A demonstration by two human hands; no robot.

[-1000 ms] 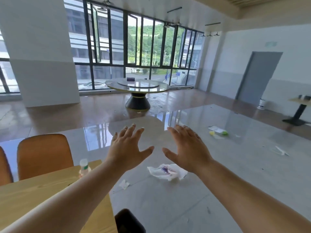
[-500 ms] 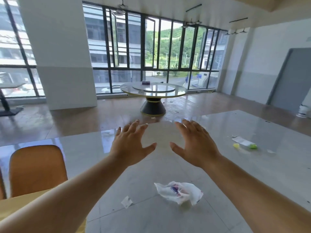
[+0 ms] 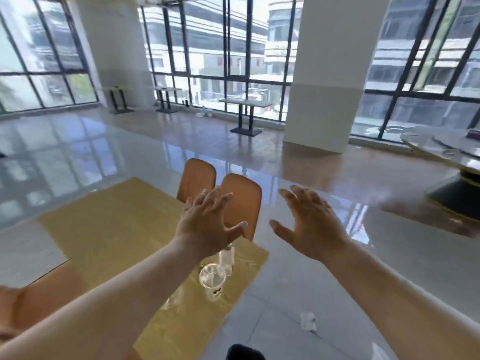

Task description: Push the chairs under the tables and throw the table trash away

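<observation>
A light wooden table (image 3: 109,229) fills the lower left. On its near right corner stand a clear plastic cup (image 3: 212,280) and a small clear bottle (image 3: 226,257) with a green cap. Two orange chairs (image 3: 242,203) stand at the table's far end, their backs upright. Another orange chair (image 3: 49,294) shows blurred at the lower left. My left hand (image 3: 207,222) hovers open above the cup and bottle, holding nothing. My right hand (image 3: 311,224) is open over the floor to the right, also holding nothing.
A crumpled scrap of paper (image 3: 307,320) lies on the grey floor at the lower right. A round table (image 3: 446,154) with a dark base stands at the right edge. A white pillar (image 3: 324,74) and small tables (image 3: 245,105) stand by the windows.
The view has swung left: the crumpled white wrapper and floor litter have left the view, and the wooden table with cup, bottle and two chairs now sits in front. Both hands stay open.
</observation>
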